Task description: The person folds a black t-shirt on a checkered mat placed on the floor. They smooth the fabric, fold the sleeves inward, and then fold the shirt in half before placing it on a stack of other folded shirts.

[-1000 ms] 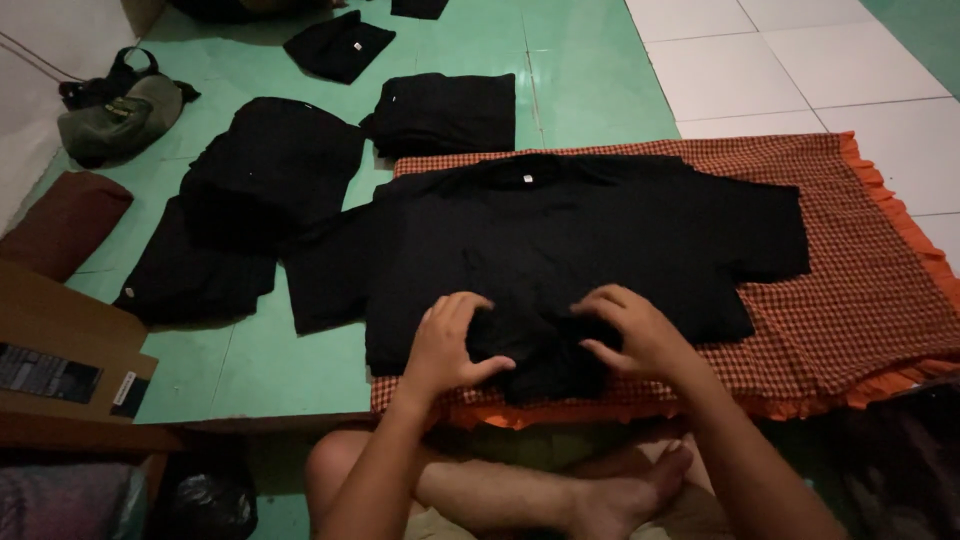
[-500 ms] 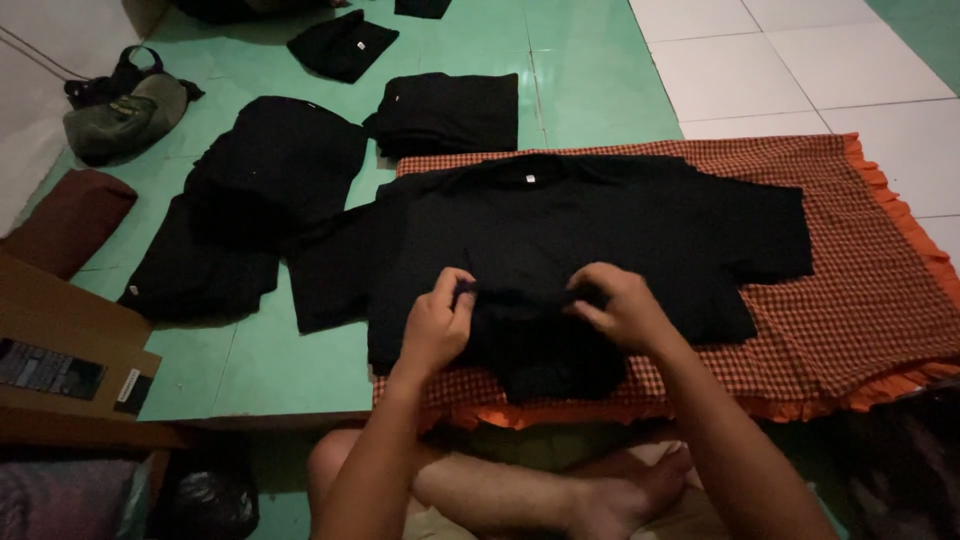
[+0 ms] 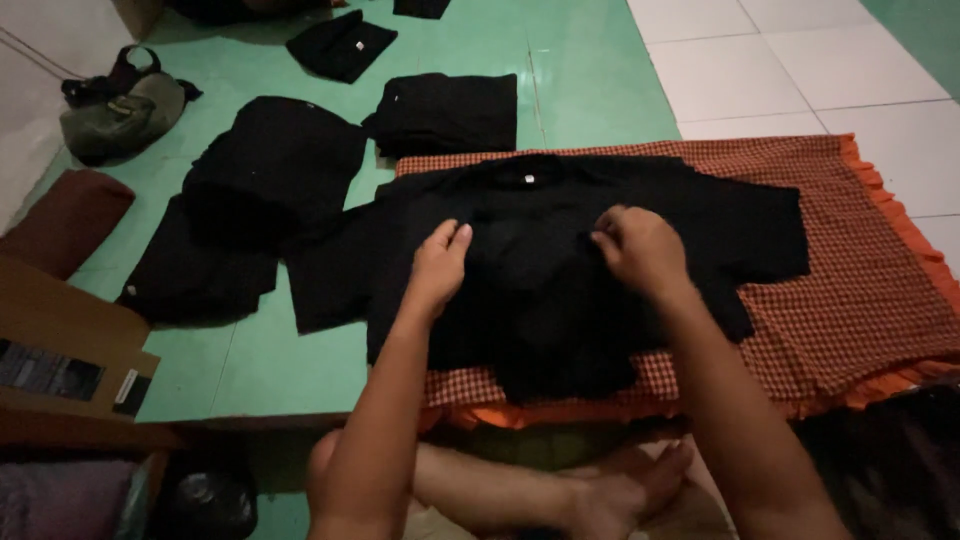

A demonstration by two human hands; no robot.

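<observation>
**Hands on black shirt, mid-fold**

Left hand (image 3: 440,262) rests on the shirt (image 3: 560,260), fingers together and bent, gripping a fold of cloth at the chest. Right hand (image 3: 640,250) is clenched on a pinch of the same cloth, knuckles up. The two hands sit near each other, left at 9 o'clock of right.

The shirt lies front-down on the mat (image 3: 860,290), collar at 12 o'clock, a small white tag at the neck. Both short sleeves spread flat; the lower hem is drawn up into a soft bulge at 6 o'clock. Material: matte black knit, limp.

The mat is one woven cloth, orange-and-dark check, with a plain orange ruffled border.

Count of other black garments: four. One folded rectangle (image 3: 445,112) at 11 o'clock of the shirt; one loose heap (image 3: 270,165) at 10 o'clock; one flat piece (image 3: 195,280) at 9 o'clock; one small fold (image 3: 342,44) farther out at 11 o'clock.

One olive bag (image 3: 115,112) and one maroon cushion (image 3: 65,220) lie at the far 9–10 o'clock edge. Floor (image 3: 590,80): glossy green tile, white tile at 1 o'clock.
</observation>
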